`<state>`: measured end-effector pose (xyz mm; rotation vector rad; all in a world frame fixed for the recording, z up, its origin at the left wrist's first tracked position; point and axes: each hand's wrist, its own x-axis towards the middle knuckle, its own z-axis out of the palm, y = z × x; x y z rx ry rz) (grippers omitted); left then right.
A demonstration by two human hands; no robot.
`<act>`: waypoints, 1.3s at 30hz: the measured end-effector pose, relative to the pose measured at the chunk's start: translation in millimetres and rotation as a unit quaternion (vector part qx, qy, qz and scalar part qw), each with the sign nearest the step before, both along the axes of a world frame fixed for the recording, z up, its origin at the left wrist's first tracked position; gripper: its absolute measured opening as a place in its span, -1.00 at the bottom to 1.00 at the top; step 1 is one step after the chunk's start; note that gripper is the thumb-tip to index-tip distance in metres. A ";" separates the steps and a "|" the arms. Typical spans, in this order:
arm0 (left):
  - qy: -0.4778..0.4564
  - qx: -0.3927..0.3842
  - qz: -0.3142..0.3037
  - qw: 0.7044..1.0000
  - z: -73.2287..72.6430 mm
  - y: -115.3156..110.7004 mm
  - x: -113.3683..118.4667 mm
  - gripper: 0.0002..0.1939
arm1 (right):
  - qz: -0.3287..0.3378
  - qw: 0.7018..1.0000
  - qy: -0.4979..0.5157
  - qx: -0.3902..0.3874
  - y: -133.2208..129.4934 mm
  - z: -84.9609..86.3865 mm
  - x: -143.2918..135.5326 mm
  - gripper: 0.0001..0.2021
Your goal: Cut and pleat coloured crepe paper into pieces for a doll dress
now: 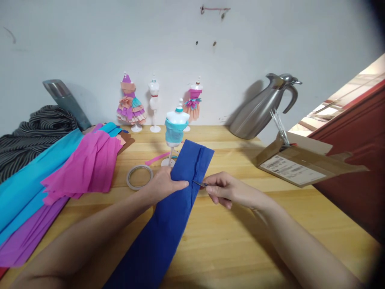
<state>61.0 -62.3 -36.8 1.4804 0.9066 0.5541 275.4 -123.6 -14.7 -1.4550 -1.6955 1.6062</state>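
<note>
Basically, a dk-blue sheet (168, 224) runs from the near edge to mid-table (240, 249), L hand (164, 186) gripping its left side, thumb on top. R hand (224, 188) pinches a small tool (199, 184), tip at the ridge. Box (296, 160) on right w/ white label (291, 168) + barcode, txt unreadable. Teal-wrapped mannequin (176, 126) just past L hand; steel jug (260, 110) by wall (99, 48).

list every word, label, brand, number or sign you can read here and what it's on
No text can be read with certainty.
Shipping label on the cardboard box: a barcode and lines of print, all too small and blurred to read.
Steel jug: no lettering visible.
Tape roll: no lettering visible.
Blue crepe paper: no lettering visible.
No signs on the wall.
</note>
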 end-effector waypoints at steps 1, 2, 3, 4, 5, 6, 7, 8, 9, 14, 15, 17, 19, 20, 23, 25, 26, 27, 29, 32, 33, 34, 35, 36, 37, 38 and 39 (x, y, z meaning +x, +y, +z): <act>-0.006 -0.006 -0.003 1.000 -0.9 0.7 -0.3 -0.72 | -0.003 1.000 0.003 -0.004 0.2 -0.9 -0.4 -0.55; -0.008 -0.012 -0.005 1.000 -1.7 1.3 -0.7 -0.71 | -0.004 1.000 0.006 -0.007 0.5 -1.8 -0.9 -0.55; -0.006 -0.018 -0.008 1.000 -2.4 1.8 -1.2 -0.70 | -0.004 1.000 0.008 -0.008 0.8 -2.8 -1.4 -0.55; -0.003 -0.023 -0.010 1.000 -3.0 2.2 -1.8 -0.70 | -0.003 1.000 0.011 -0.006 1.2 -3.9 -1.9 -0.55; -0.001 -0.029 -0.012 1.000 -3.5 2.3 -2.3 -0.69 | -0.001 1.000 0.014 -0.003 1.6 -5.0 -2.5 -0.55; -0.003 -0.037 -0.014 0.999 -4.0 2.3 -2.8 -0.68 | 0.001 1.000 0.018 0.001 2.1 -6.2 -2.9 -0.56; -0.011 -0.048 -0.016 0.999 -4.5 2.2 -3.1 -0.68 | 0.004 1.000 0.022 0.004 2.6 -7.5 -3.2 -0.56; -0.022 -0.061 -0.018 0.998 -4.9 2.0 -3.3 -0.67 | 0.007 1.000 0.027 0.008 3.1 -8.8 -3.3 -0.56; -0.034 -0.074 -0.019 0.996 -5.3 1.9 -3.4 -0.67 | 0.010 0.999 0.031 0.009 3.6 -10.0 -3.2 -0.56; -0.064 -0.115 -0.003 0.991 -4.9 1.3 -3.5 -0.68 | 0.017 0.999 0.033 -0.003 5.9 -14.1 -0.3 -0.56; -0.061 -0.121 0.002 0.991 -4.0 1.1 -3.6 -0.69 | 0.020 0.999 0.032 -0.009 6.3 -14.4 0.1 -0.55; -0.050 -0.127 0.011 0.991 -2.1 0.4 -3.6 -0.72 | 0.026 0.999 0.033 -0.018 6.8 -14.7 0.2 -0.54; -0.043 -0.122 0.019 0.991 -0.8 -0.1 -3.5 -0.74 | 0.030 0.999 0.035 -0.027 7.0 -15.1 -0.8 -0.53; -0.039 -0.116 0.022 0.992 -0.7 -0.1 -3.3 -0.75 | 0.032 0.998 0.036 -0.032 7.0 -15.4 -1.6 -0.53; -0.023 -0.112 0.023 0.993 -3.3 0.6 -2.9 -0.75 | 0.033 0.998 0.046 -0.042 6.8 -17.3 -4.1 -0.53; -0.025 -0.110 0.019 0.993 -6.4 1.5 -2.7 -0.75 | 0.029 0.997 0.051 -0.046 6.9 -19.1 -5.1 -0.53; -0.033 -0.110 0.016 0.993 -7.8 1.8 -2.7 -0.74 | 0.027 0.997 0.054 -0.048 7.0 -20.0 -5.2 -0.53; -0.042 -0.111 0.012 0.993 -8.9 1.9 -2.7 -0.73 | 0.024 0.997 0.057 -0.050 7.2 -20.9 -5.2 -0.53; -0.058 -0.116 0.007 0.992 -9.6 1.4 -2.6 -0.72 | 0.019 0.996 0.064 -0.055 7.6 -22.4 -4.6 -0.53; -0.067 -0.122 0.007 0.990 -7.6 -0.5 -1.8 -0.71 | 0.018 0.995 0.072 -0.059 8.2 -24.7 -3.5 -0.53; -0.068 -0.123 0.008 0.990 -6.7 -1.2 -1.5 -0.72 | 0.017 0.995 0.075 -0.060 8.4 -25.7 -3.4 -0.54; -0.069 -0.126 0.009 0.990 -6.0 -1.7 -1.2 -0.72 | 0.015 0.995 0.078 -0.060 8.6 -27.0 -3.5 -0.54; -0.070 -0.129 0.011 0.989 -5.7 -2.1 -1.0 -0.72 | 0.011 0.995 0.082 -0.062 8.9 -28.5 -3.8 -0.55; -0.069 -0.133 0.013 0.989 -5.9 -2.2 -1.0 -0.73 | 0.006 0.994 0.087 -0.065 9.3 -30.2 -4.2 -0.55; -0.068 -0.138 0.013 0.988 -6.6 -2.1 -1.2 -0.74 | 0.001 0.993 0.093 -0.070 9.8 -32.1 -4.8 -0.54; -0.067 -0.144 0.012 0.987 -7.8 -1.7 -1.6 -0.73 | -0.004 0.992 0.098 -0.074 10.3 -34.0 -5.4 -0.54; -0.069 -0.149 0.007 0.986 -9.3 -1.0 -2.2 -0.73 | -0.008 0.992 0.102 -0.080 10.9 -36.0 -6.0 -0.54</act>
